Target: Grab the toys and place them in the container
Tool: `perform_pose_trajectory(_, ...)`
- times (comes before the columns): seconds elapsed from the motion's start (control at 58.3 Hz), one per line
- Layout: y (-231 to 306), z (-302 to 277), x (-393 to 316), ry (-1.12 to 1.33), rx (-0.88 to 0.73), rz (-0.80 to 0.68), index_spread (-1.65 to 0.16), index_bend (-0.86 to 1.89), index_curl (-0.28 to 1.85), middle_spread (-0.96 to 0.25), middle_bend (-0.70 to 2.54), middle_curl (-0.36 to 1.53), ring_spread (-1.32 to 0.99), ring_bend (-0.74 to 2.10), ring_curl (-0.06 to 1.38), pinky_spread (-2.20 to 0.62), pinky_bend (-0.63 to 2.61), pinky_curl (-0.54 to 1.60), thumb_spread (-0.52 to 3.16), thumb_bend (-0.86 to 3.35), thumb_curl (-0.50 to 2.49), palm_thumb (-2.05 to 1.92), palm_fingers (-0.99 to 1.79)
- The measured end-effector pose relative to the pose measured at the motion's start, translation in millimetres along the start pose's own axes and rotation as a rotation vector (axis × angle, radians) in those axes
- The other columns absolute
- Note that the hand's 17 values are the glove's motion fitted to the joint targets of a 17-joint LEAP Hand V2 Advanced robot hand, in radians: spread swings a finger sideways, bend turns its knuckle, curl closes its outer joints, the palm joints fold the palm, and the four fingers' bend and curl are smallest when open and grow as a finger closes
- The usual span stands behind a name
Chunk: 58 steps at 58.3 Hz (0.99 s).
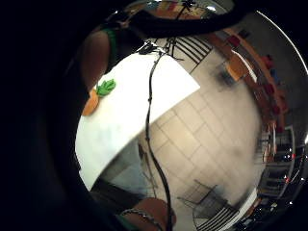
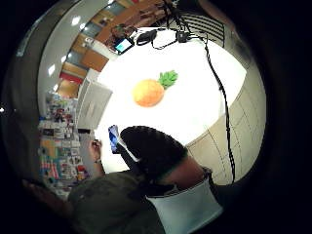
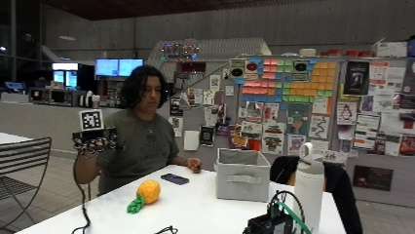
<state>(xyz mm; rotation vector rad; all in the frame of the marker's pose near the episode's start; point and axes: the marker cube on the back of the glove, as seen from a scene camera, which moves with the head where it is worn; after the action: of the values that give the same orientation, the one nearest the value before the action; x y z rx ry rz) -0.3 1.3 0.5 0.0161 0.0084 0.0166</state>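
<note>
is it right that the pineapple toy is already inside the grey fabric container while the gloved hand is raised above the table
Not quite. The outside view shows the pineapple toy lying on the white table, beside the grey fabric container and apart from it, not inside. The rest holds: the gloved right hand is raised above the table, holding nothing.

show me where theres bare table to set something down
Bare patches: between the pineapple toy and the grey bin, and the near edge left of the toy. Crowded: the near right corner, with the white bottle and camera gear.
</note>
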Motion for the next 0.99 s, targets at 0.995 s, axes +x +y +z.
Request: perform_pose_trajectory(0.995,-61,193,-144,-0.238,-0.161,-0.300,-0.45,0.27,0.29,-0.14,0.18,0.26,-0.17,0.31,0.16,0.03,0.77,0.32,1.01,-0.05,0.24,-0.04,0.27)
